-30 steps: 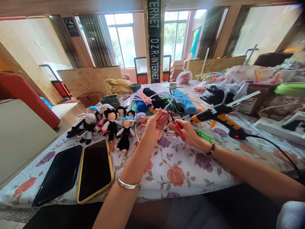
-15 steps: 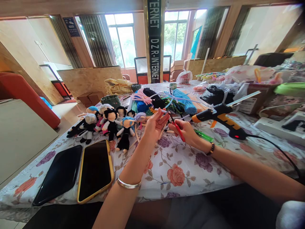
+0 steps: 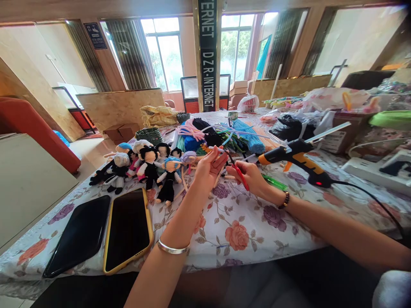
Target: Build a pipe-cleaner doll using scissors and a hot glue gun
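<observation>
My left hand (image 3: 210, 167) is turned palm up, its thumb and fingertips pinching a short pale lilac pipe cleaner piece (image 3: 219, 149). In my right hand (image 3: 250, 176) is a pair of scissors (image 3: 240, 176) with red handles. Their dark blades point up toward the fingers of my left hand; whether they touch the pipe cleaner I cannot make out. Just beyond both hands lies a pile of coloured pipe cleaners (image 3: 248, 136). A black and orange glue gun (image 3: 298, 161) rests to the right of my right hand, its red light on.
Several small dolls (image 3: 150, 169) are grouped left of my left arm. Two phones lie nearer me, one black (image 3: 78, 235) and one in a yellow case (image 3: 130, 231). A green transparent object (image 3: 274, 182) lies by my right wrist. The glue gun's cord (image 3: 375, 194) runs off right.
Almost nothing differs. Both hands keep their places and grips, and the scissors stay close to the left fingers.
</observation>
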`<control>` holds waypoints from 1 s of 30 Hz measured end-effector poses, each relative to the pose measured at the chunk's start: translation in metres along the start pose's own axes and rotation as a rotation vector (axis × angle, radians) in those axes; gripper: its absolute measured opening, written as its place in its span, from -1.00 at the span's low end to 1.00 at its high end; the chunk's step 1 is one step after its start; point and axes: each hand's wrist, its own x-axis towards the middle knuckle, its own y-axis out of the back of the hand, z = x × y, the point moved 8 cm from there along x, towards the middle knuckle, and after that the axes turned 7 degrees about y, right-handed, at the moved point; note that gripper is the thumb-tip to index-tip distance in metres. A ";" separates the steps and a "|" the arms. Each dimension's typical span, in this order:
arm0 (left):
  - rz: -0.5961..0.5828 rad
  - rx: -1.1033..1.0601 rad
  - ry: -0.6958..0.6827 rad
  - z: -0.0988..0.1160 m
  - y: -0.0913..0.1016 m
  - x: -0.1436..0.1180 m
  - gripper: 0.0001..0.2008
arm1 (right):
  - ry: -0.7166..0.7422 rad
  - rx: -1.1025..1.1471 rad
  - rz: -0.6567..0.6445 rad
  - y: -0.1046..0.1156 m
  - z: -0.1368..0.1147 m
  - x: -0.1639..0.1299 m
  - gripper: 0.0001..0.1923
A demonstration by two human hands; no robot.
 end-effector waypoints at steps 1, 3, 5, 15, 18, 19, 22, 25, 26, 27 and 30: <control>0.005 0.000 0.000 0.000 0.000 0.000 -0.85 | -0.001 0.003 0.001 0.000 0.000 0.000 -0.43; 0.011 0.000 0.002 0.000 0.000 0.000 -0.86 | 0.008 0.008 0.006 0.001 0.000 0.000 -0.43; 0.008 -0.001 0.001 0.000 0.000 0.000 -0.86 | 0.019 0.006 0.008 0.001 0.000 0.000 -0.44; 0.004 -0.006 0.006 -0.001 -0.001 -0.001 -0.86 | 0.009 -0.010 0.008 0.000 -0.002 0.000 -0.42; 0.003 -0.008 0.004 0.000 -0.001 0.000 -0.83 | -0.004 -0.005 0.005 0.000 -0.002 0.000 -0.41; 0.000 -0.007 0.001 0.000 -0.001 -0.001 -0.82 | -0.005 -0.005 0.004 0.000 -0.002 0.000 -0.41; -0.007 0.001 -0.001 0.000 -0.002 -0.001 -0.82 | 0.000 -0.008 0.008 0.001 -0.003 -0.001 -0.42; 0.005 0.007 0.003 -0.001 -0.001 0.000 -0.83 | -0.008 -0.006 0.005 0.001 -0.003 -0.001 -0.41; 0.008 0.006 0.003 -0.001 -0.001 0.000 -0.83 | -0.013 -0.004 0.004 0.001 -0.003 -0.001 -0.41; 0.009 0.005 0.003 -0.001 -0.001 0.000 -0.83 | -0.013 -0.005 0.005 0.001 -0.002 -0.001 -0.41; 0.000 0.004 0.001 -0.001 -0.001 0.000 -0.83 | 0.003 -0.006 0.019 0.001 -0.003 0.000 -0.42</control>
